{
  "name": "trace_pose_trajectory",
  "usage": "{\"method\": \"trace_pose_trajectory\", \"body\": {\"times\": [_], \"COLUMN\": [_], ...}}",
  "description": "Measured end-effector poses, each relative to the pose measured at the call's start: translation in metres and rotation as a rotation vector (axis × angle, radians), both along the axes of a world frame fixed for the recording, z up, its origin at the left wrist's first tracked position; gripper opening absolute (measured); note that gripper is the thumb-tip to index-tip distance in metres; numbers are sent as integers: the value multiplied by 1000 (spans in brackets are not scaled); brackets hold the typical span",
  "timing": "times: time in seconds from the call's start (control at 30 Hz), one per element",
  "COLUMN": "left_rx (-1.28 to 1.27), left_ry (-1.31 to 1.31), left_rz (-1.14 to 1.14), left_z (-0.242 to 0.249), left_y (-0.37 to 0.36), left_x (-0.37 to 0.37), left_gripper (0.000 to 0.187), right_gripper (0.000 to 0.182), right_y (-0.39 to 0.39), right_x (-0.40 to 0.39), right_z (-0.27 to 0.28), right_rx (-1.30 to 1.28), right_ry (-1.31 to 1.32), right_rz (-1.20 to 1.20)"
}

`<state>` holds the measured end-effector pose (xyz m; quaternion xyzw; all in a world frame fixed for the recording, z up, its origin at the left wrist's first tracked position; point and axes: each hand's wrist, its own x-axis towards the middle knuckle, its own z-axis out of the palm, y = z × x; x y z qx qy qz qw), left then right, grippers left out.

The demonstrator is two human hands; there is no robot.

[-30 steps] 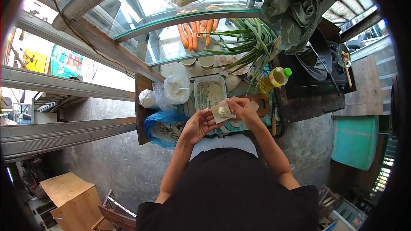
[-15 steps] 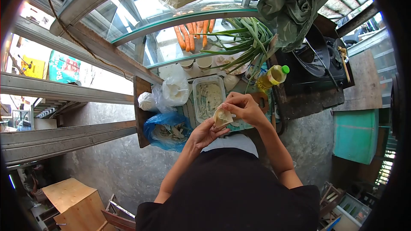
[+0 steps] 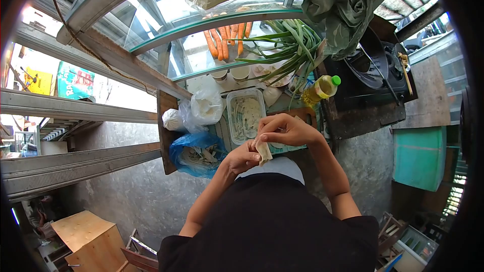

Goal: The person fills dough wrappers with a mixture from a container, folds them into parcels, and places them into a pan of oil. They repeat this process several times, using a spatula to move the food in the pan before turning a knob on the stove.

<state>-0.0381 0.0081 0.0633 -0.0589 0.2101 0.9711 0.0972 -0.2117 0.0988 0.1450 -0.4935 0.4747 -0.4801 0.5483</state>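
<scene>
My left hand [image 3: 241,159] is closed on a folded dumpling wrapper [image 3: 263,153], pale and soft, held just above my lap. Over its upper edge, the bent fingers of my right hand [image 3: 286,130] pinch the dough. Any filling inside is hidden by the fold and my fingers. Right behind my hands is a clear plastic tub [image 3: 246,92] smeared inside with pale, green-flecked filling. To the left, a blue plastic bag [image 3: 177,152] lies open with pale strips in it.
White plastic bags [image 3: 206,107] sit left of the tub. On the right stand an oil bottle [image 3: 321,90] and a black stove [image 3: 363,100]. Spring onions [image 3: 297,45] and carrots [image 3: 220,44] lie at the back by a glass case. A brown board [image 3: 308,116] is partly behind my right hand.
The wrapper was spread with filling showing; now it is folded and turned edge-up. My right hand has come down and closer to the left, its fingers shifted along the edge.
</scene>
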Motion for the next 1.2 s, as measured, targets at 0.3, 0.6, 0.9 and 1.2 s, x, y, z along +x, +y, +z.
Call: {"method": "trace_pose_trajectory", "body": {"times": [0.3, 0.6, 0.9, 1.2], "left_rx": [149, 16, -153, -71], "left_ry": [-95, -77, -67, -164], "left_rz": [140, 144, 103, 88], "left_z": [11, 13, 14, 9], "left_y": [0, -1, -17, -18], "left_x": [-2, -12, -12, -12], "left_gripper": [36, 23, 14, 17], "right_gripper": [64, 51, 42, 36], "right_y": [15, 15, 7, -2], "right_x": [15, 17, 2, -7], "right_z": [-9, -4, 8, 25], "right_rx": [-125, -46, -210, -246], "right_ry": [179, 152, 518, 725], "right_rz": [-172, -251, -195, -100]}}
